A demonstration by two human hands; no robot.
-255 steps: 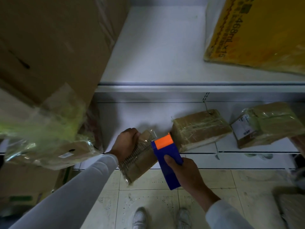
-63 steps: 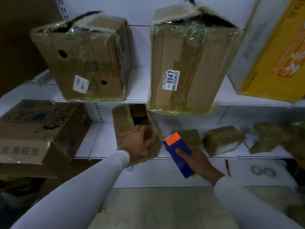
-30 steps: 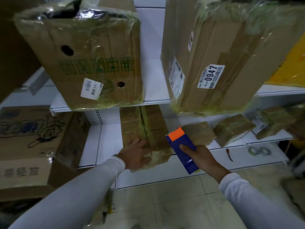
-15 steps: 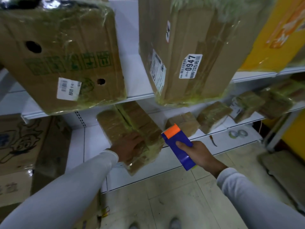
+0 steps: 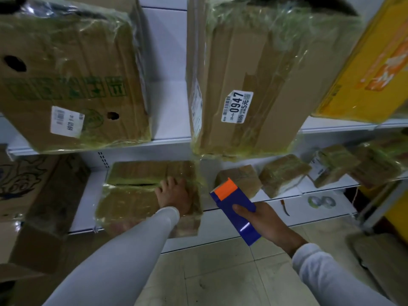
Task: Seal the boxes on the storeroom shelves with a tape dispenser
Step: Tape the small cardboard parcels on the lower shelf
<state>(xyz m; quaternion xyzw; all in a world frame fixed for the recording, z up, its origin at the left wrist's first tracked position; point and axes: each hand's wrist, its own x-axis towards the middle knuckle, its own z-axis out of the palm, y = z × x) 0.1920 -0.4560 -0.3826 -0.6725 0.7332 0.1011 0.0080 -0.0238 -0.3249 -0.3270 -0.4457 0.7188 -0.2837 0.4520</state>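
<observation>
While the left hand [image 5: 174, 195] lies flat with fingers spread on the box [image 5: 150, 195], pressing it down on the lower shelf [image 5: 84, 208], the right hand [image 5: 262, 219] grips the dispenser [image 5: 234, 208] just right of the box, clear of it, orange end up. The box lies with its near edge overhanging the shelf front; a dark slit runs across its top where the flaps meet, touching the left fingertips. It is cardboard under glossy film, so it looks fairly light and stiff along the edges but soft over the flaps, and slick to the palm. A flat press beside the seam, or a hold at a corner, seems safer than a grip on the film. The dispenser looks light, rigid and easily held around its body.

Shelving is white metal, smooth, with an upper shelf [image 5: 167, 140] bearing two big wrapped cartons. Small wrapped parcels [image 5: 284, 173] sit farther right on the lower shelf, and tape rolls [image 5: 321, 202] lie on the level below. The floor is pale tile, the room dim.
</observation>
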